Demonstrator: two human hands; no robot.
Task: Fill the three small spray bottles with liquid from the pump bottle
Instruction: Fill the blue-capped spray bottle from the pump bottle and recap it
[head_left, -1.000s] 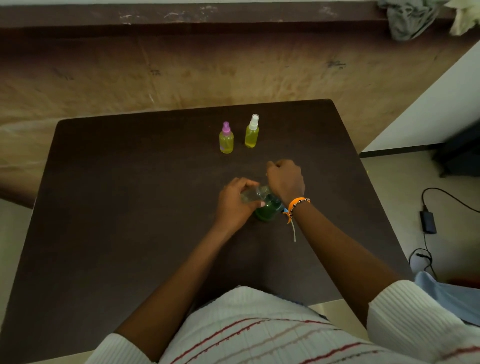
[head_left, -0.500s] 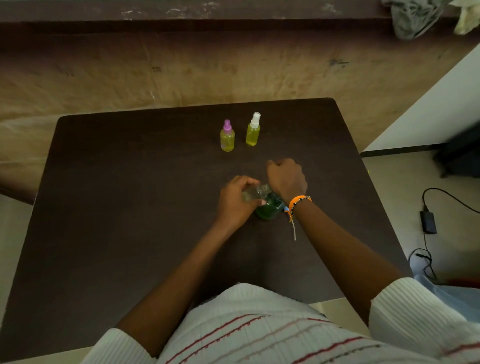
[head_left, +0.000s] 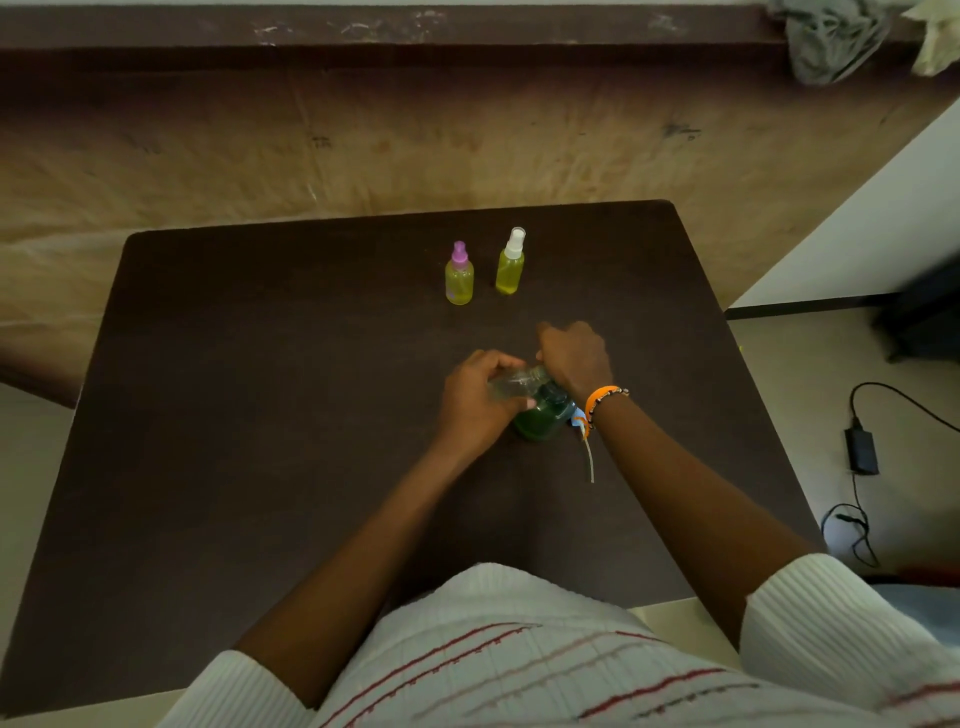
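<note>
Centre frame: your left hand (head_left: 475, 402) grips a clear spray bottle (head_left: 511, 383) beside the green pump bottle (head_left: 543, 418), your right hand (head_left: 576, 356) curled over its top; two filled bottles (head_left: 459, 280) stand above on the surface (head_left: 260, 389).

The dark table (head_left: 249, 467) lies bare to the left and near the front edge, giving wide room to pass. Two filled spray bottles, the purple-capped bottle (head_left: 459, 275) and the white-capped bottle (head_left: 511, 262), stand just beside each other toward the far edge. Mid-table, the left hand (head_left: 475, 402), right hand (head_left: 574, 358), clear bottle (head_left: 511, 383) and green pump bottle (head_left: 543, 418) crowd together, blocking the centre.
</note>
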